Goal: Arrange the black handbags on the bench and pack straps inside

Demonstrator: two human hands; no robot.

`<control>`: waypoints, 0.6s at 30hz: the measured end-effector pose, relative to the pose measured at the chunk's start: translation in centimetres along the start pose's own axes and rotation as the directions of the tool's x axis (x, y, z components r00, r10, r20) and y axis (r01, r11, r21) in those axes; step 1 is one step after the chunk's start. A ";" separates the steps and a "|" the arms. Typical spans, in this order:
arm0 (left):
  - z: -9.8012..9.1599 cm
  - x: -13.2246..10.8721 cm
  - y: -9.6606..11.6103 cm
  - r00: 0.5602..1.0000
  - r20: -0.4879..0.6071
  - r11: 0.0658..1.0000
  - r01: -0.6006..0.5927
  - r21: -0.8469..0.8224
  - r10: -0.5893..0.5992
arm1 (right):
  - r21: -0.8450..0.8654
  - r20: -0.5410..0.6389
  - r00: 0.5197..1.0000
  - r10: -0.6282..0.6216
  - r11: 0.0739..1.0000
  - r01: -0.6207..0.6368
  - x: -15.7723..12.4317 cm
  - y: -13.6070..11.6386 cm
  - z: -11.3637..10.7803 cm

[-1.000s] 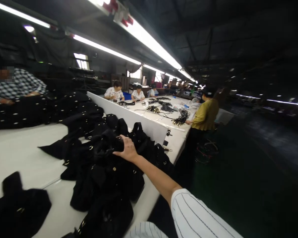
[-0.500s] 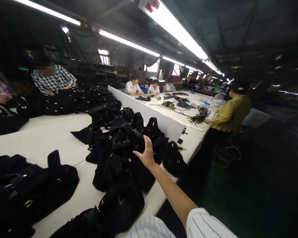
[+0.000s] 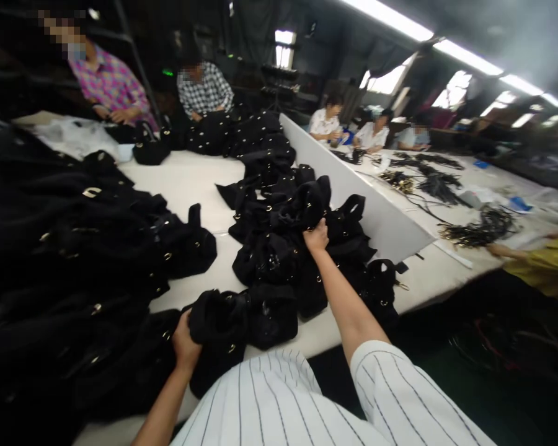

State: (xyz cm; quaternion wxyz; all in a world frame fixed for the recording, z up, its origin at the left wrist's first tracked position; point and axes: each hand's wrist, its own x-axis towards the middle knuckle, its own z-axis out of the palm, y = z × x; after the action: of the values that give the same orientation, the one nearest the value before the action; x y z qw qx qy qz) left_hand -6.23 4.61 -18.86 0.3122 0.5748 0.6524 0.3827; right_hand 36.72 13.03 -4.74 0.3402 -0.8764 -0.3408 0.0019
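Black fabric bags with gold metal rings lie in heaps across the pale table (image 3: 190,176). Close to my body, my left hand (image 3: 186,341) grips the side of a black bag (image 3: 218,317), fingers partly hidden behind it. Further out, my right hand (image 3: 317,236) is closed on another black bag (image 3: 305,204) in the middle heap; its fingertips sink into the dark cloth. Beside that hand, toward the partition, sits a black bag with a raised handle (image 3: 351,214).
A white partition board (image 3: 363,186) divides the table. Beyond it lie bundles of dark straps (image 3: 481,226) and several seated people. A large bag pile (image 3: 74,248) fills the left. Across the table, two people (image 3: 204,87) handle black bags. A yellow sleeve (image 3: 549,260) shows at right.
My view has swung left and down. My right hand, spread above the heap before, is now closed on a bag. My left hand has come into view, gripping a bag near me.
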 end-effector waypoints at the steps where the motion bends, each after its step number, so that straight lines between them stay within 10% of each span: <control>1: 0.3 0.3 -0.5 1.000 0.008 1.000 0.018 0.000 -0.018 | -0.003 0.011 1.000 -0.003 1.000 0.003 0.2 0.0 0.0; 11: -1.3 -1.4 -1.6 0.962 0.104 0.955 0.232 0.183 -0.253 | 0.209 0.111 0.992 -0.062 0.977 0.037 -2.5 4.9 -4.3; 18: -1.4 -1.9 -1.9 0.958 0.118 0.932 0.221 0.287 -0.263 | 0.453 0.136 0.978 0.157 0.869 -0.202 -13.6 10.9 -3.5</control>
State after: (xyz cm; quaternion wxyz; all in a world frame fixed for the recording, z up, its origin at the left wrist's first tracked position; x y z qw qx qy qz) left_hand -8.08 2.42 -19.89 0.3250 0.5550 0.7384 0.2029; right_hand 33.62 -3.09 -11.67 0.5216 -0.7964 -0.2632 0.1563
